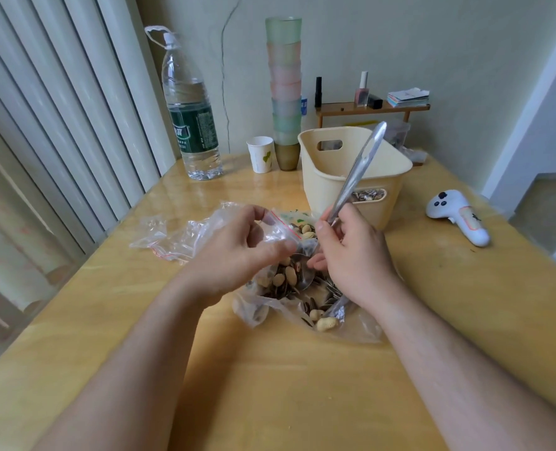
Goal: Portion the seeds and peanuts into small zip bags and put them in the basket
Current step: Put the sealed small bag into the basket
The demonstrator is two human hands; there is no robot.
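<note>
While the left hand pinches the red-striped mouth of a small zip bag between thumb and fingers, the right hand curls round the handle of a metal spoon. That handle slants up toward the upper middle of the frame, crossing in front of the basket; the bowl end sits low between the two hands, over the seeds and peanuts.

These lie heaped at frame centre in a crumpled clear bag, spread open on the table. The peanuts are pale and lumpy, the seeds dark with light stripes. A few peanuts show through the zip bag's thin film.

Just beyond the hands stands the basket, cream plastic with rounded corners and slot handles; striped seeds show through its near slot. Spare zip bags lie flat and glossy left of the left hand, near the table's left edge.

Open tabletop fills the lower frame, smooth yellow wood with a sheen. Its left edge runs beside white ribbed panels, and its right edge drops off past a white controller at middle right.

Along the far edge, upper frame, stand a clear water bottle with a green label, a paper cup, a tall stack of frosted pastel cups, and a low wooden shelf against the wall.
</note>
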